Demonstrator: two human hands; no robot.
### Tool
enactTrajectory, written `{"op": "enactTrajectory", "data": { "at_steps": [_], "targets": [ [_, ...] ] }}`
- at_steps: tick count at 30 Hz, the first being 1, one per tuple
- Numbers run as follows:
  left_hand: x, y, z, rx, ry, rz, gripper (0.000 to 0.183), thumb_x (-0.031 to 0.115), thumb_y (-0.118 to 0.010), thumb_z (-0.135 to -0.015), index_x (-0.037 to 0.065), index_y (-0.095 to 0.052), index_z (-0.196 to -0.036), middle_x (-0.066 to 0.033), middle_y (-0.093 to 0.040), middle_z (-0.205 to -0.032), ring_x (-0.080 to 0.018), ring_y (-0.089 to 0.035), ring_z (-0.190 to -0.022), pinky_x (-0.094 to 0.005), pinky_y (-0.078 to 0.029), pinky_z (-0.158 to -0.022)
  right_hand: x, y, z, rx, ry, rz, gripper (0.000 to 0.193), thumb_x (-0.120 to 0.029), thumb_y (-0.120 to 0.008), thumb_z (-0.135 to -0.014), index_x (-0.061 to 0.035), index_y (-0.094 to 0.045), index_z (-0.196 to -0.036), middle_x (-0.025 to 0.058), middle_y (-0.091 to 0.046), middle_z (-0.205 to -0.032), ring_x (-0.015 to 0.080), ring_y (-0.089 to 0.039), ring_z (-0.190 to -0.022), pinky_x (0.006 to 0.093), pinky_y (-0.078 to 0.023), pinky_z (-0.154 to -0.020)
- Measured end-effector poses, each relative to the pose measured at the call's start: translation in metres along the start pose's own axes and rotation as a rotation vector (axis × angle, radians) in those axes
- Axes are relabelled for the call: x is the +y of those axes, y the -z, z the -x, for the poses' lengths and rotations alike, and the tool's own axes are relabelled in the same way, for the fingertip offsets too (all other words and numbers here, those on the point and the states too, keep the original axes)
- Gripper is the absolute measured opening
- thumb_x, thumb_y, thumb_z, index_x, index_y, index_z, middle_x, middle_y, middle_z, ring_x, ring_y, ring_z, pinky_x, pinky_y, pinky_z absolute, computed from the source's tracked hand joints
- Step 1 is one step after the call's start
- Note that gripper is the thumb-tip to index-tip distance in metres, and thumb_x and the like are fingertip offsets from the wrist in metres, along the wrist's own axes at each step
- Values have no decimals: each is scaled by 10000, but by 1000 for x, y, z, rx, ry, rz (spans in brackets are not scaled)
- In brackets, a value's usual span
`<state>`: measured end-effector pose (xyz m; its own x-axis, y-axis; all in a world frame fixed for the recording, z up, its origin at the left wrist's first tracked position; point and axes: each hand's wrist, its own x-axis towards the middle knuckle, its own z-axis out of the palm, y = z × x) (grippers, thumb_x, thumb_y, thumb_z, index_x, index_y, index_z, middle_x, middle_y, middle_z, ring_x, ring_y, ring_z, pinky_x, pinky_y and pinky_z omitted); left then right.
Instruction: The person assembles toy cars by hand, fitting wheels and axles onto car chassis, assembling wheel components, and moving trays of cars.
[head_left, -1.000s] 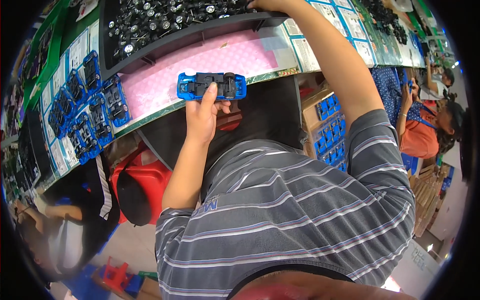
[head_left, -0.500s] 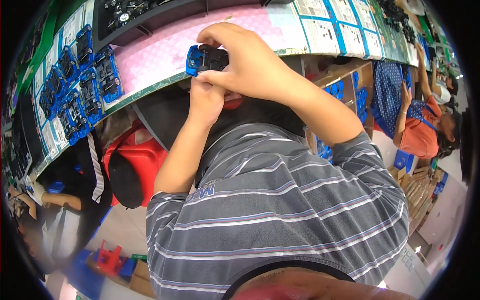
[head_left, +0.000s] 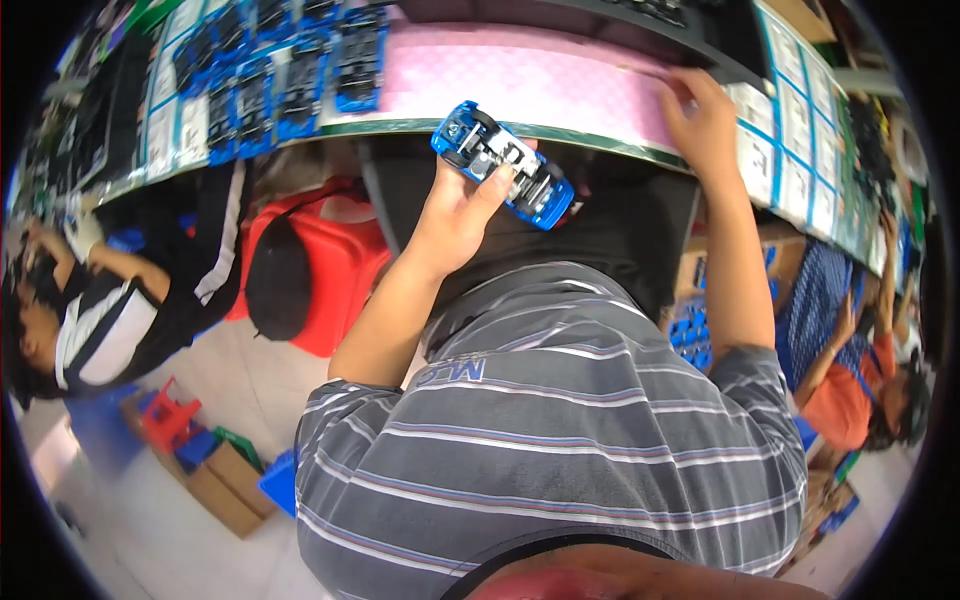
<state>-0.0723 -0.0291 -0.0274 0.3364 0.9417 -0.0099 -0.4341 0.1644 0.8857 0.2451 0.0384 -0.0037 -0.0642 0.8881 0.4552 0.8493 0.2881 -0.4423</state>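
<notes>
A blue toy car (head_left: 545, 205) lies in my left hand (head_left: 455, 215), its underside with dark wheels and a pale middle part facing up. The thumb presses across that underside. My right hand (head_left: 705, 125) is apart from the car, over the right end of the pink mat (head_left: 500, 75) on the workbench. Its fingers are bent, with a gap between thumb and forefinger, and I see nothing held there. Several more blue toy cars (head_left: 300, 90) rest underside up on the bench at the left.
A dark tray (head_left: 640, 45) runs along the bench behind the mat. Printed sheets (head_left: 800, 130) cover the bench at right. Beside my left arm is a red stool (head_left: 335, 260) with a black item on it. Co-workers sit at both sides; a carton (head_left: 225, 490) stands on the floor.
My right hand has let go of the car and moved right along the bench. My left hand keeps the car, now turned and nearer my body. The whole view has shifted.
</notes>
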Motion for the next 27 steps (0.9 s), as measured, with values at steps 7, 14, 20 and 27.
{"op": "enactTrajectory", "data": {
  "at_steps": [7, 14, 20, 27],
  "targets": [
    [87, 83, 39, 734, 47, -153, 384, 167, -633, -999, 66, -484, -1338, 5, -633, -1001, -14, -560, -714, -164, -408, -544, 25, -11, 12, 108, -213, -46, 110, -71, -722, -858, -1, -708, -941, 107, -650, -809, 207, -617, -650, 297, -503, -637],
    [210, 278, 43, 927, -156, -568, 294, 251, -656, -992, 39, -593, -1186, 4, -665, -937, -66, -612, -698, -217, -462, -558, 21, -17, 5, 68, -183, -27, 126, -95, -731, -863, 10, -698, -925, 105, -613, -783, 190, -565, -636, 304, -475, -611],
    [218, 376, -7, 994, 228, -696, 394, 210, -647, -994, -16, -584, -1310, -64, -680, -1163, -166, -654, -983, -320, -519, -854, 17, -16, 6, 45, -218, 16, 120, -105, -722, -870, 0, -700, -924, 109, -618, -791, 211, -582, -645, 318, -488, -626],
    [199, 379, -46, 858, 196, -770, 521, 334, -686, -960, -51, -617, -1304, -136, -660, -1238, -204, -618, -1093, -325, -483, -911, 27, -9, 13, 80, -194, -47, 122, -111, -716, -860, -6, -697, -918, 129, -636, -816, 251, -650, -689, 337, -514, -638]
  ]
}}
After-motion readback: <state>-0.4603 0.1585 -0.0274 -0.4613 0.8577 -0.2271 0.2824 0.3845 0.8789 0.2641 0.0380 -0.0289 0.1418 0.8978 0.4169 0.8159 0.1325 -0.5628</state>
